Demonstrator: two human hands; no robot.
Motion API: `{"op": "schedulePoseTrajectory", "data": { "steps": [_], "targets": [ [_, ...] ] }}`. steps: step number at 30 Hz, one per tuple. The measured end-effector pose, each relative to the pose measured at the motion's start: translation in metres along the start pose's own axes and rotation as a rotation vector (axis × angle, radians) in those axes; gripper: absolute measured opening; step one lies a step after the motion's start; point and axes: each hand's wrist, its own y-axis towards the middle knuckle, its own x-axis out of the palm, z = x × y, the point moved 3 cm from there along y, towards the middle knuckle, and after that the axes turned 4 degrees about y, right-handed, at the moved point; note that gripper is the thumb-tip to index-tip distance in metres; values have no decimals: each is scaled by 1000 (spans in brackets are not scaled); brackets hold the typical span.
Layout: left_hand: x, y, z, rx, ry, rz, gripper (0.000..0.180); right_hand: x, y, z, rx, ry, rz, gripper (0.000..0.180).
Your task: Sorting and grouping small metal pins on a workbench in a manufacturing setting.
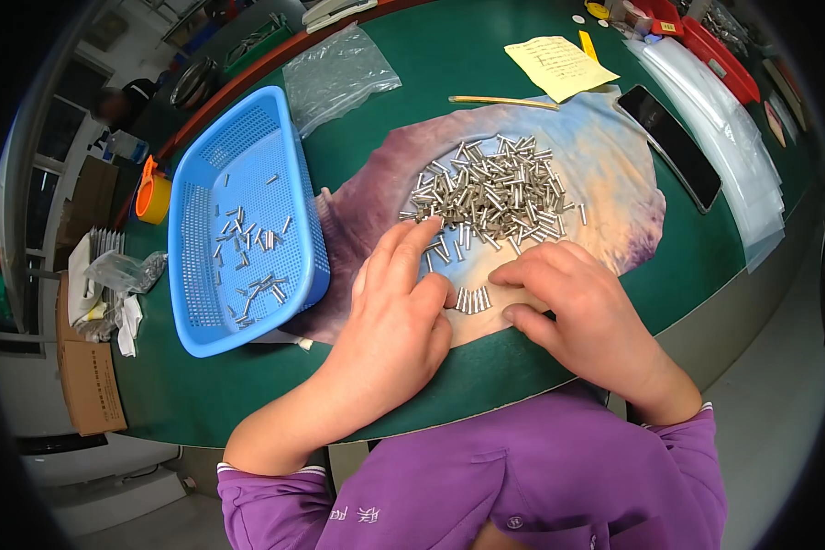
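Observation:
A heap of small metal pins (495, 191) lies on a purple and blue cloth (605, 156) spread over the green table. My left hand (396, 307) rests flat on the cloth, its fingers stretched toward the near edge of the heap. My right hand (568, 298) lies beside it, fingers curled down on the cloth. Between the two hands a short row of pins (472, 299) is lined up side by side. Neither hand is closed around anything I can see.
A blue perforated basket (202, 174) with several loose pins stands at the left. Clear plastic bags (339, 69), a yellow paper note (559, 64), a black phone (674, 142), an orange tape roll (153, 197) and red trays (715, 46) surround the cloth.

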Motion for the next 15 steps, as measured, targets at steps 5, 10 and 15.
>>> {"op": "schedulePoseTrajectory", "data": {
  "steps": [5, 10, 15],
  "targets": [
    [1, 1, 3, 22, -21, 39, 16, 2, 1, 4, -1, 56, 52, 25],
    [3, 2, -5, -112, -312, 56, 20, 5, 5, 5, 19, 70, 80, 24],
    [7, 6, -1, -138, -478, 52, 35, 8, 8, 4, 62, 86, 37, 24]
  ]
}}
